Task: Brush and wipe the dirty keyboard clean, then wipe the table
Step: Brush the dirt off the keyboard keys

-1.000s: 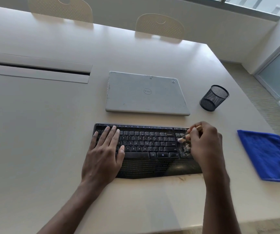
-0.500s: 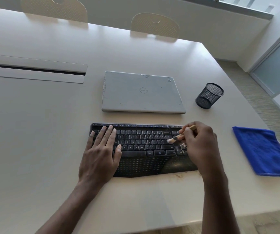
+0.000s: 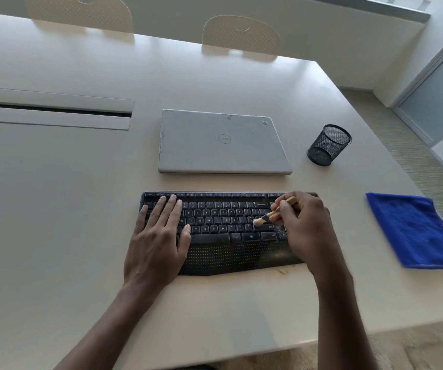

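left: bare pale tabletop (image 3: 55, 222) beside black keyboard (image 3: 228, 233) | behind: closed grey laptop (image 3: 224, 142) near its far edge | right-rear: black mesh cup (image 3: 328, 145) | right: folded blue cloth (image 3: 415, 231), open strip between it and keyboard

rests the left hand (image 3: 159, 236) flat on the left end of the black keyboard (image 3: 228, 231), fingers straight. pinches a small brush (image 3: 268, 214) in the right hand (image 3: 305, 228), bristles down on the right-side keys. shows a closed laptop (image 3: 223, 141), mesh cup (image 3: 328, 145) and blue cloth (image 3: 415, 231) on the counter (image 3: 55, 209).
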Motion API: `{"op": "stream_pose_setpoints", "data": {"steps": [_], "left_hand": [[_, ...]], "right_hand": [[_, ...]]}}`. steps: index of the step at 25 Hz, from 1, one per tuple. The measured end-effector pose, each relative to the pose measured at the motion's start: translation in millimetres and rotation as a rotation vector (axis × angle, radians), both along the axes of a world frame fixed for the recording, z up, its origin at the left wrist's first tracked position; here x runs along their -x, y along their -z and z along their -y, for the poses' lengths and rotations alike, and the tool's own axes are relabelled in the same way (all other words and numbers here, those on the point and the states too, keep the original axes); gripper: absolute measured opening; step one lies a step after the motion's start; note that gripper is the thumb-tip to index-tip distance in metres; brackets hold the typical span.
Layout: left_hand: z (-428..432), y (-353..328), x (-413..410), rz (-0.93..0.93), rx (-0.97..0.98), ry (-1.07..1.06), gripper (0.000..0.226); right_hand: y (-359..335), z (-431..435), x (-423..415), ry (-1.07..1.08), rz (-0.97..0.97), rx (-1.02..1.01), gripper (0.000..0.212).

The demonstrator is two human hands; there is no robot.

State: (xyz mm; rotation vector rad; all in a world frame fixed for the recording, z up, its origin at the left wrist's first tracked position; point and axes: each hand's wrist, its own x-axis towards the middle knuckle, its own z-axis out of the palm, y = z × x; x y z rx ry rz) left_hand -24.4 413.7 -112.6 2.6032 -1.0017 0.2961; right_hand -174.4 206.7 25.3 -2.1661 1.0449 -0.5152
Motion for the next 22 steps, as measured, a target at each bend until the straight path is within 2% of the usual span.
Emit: {"op": "stream_pose_setpoints", "data": {"steps": [3, 6, 8, 13, 16, 18, 22], "left_hand": [[1, 0, 0, 0.002, 0.006, 0.001, 0.064], [1, -1, 1, 0.001, 0.015, -0.001, 0.064], [0, 0, 1, 0.001, 0.013, 0.000, 0.064], [0, -1, 1, 0.004, 0.011, -0.004, 0.064], [0, -1, 1, 0.002, 0.012, -0.006, 0.064], [0, -1, 1, 0.002, 0.015, -0.005, 0.064], [1, -1, 1, 0.003, 0.020, -0.003, 0.063]], "right_hand": [[-3, 5, 8, 0.070, -0.021, 0.062, 0.020], [-3, 1, 11, -0.039, 0.049, -0.054, 0.021], [1, -3, 12, -0.074, 0.021, -0.095, 0.022], [-1, 4, 21, 0.094, -0.034, 0.101, 0.021], [-2, -7, 18, -0.044, 0.067, -0.030, 0.022], [3, -10, 18, -0.077, 0.065, -0.097, 0.023], [9, 3, 34, 0.089, 0.020, 0.059, 0.022]]}}
